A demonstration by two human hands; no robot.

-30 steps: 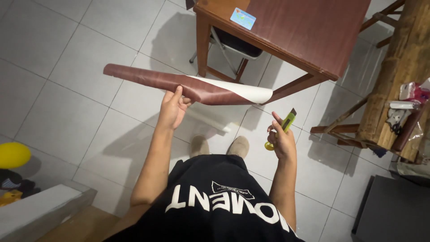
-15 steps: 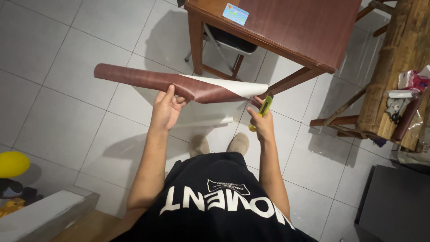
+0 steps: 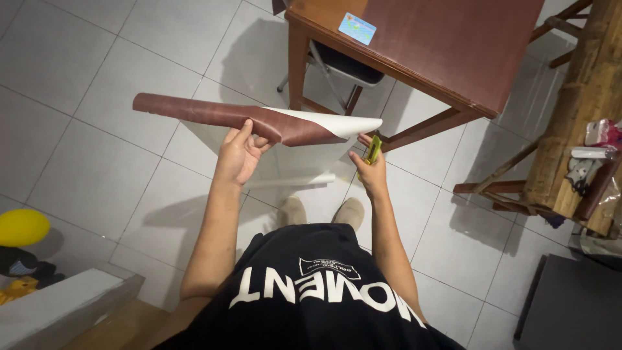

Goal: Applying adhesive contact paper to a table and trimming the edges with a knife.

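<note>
Left hand point(image 3: 238, 155) gripping brown roll point(image 3: 259, 123) mid-length, held level above floor. Right hand point(image 3: 372, 172) closed on yellow cutter point(image 3: 372, 149), touching roll's white loose end, seemingly to steady it.

Bright, even overhead light fills the room, casting soft grey shadows on the pale floor tiles point(image 3: 97, 97) below and beyond the hands, everything sharp, with slight wide-angle bending toward the edges.
</note>
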